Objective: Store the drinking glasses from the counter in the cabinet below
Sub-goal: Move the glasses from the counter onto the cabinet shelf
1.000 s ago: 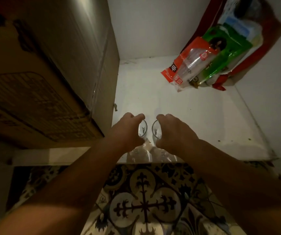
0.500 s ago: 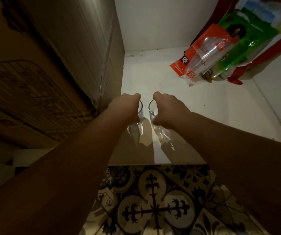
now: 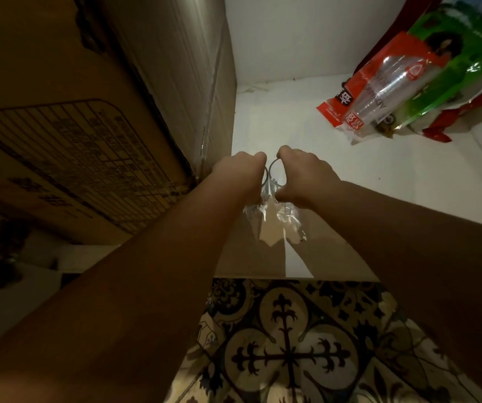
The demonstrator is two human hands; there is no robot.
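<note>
Two clear drinking glasses stand side by side on the white cabinet floor (image 3: 306,135), close to touching. My left hand (image 3: 238,174) wraps the left glass (image 3: 264,181), most of which is hidden behind the fingers. My right hand (image 3: 303,177) grips the right glass (image 3: 274,174) by its rim and side; its round rim shows between my thumbs. Both glasses sit just right of the cardboard box (image 3: 117,112), a little inside the cabinet's front edge.
A large cardboard box fills the cabinet's left side. Red and green plastic packages (image 3: 408,88) with clear cups lean in the back right corner. White walls (image 3: 292,33) close the back and right. Patterned floor tiles (image 3: 286,350) lie below the cabinet's front edge.
Both hands have pushed the glasses deeper into the cabinet, away from the front edge, and brought them closer together beside the box.
</note>
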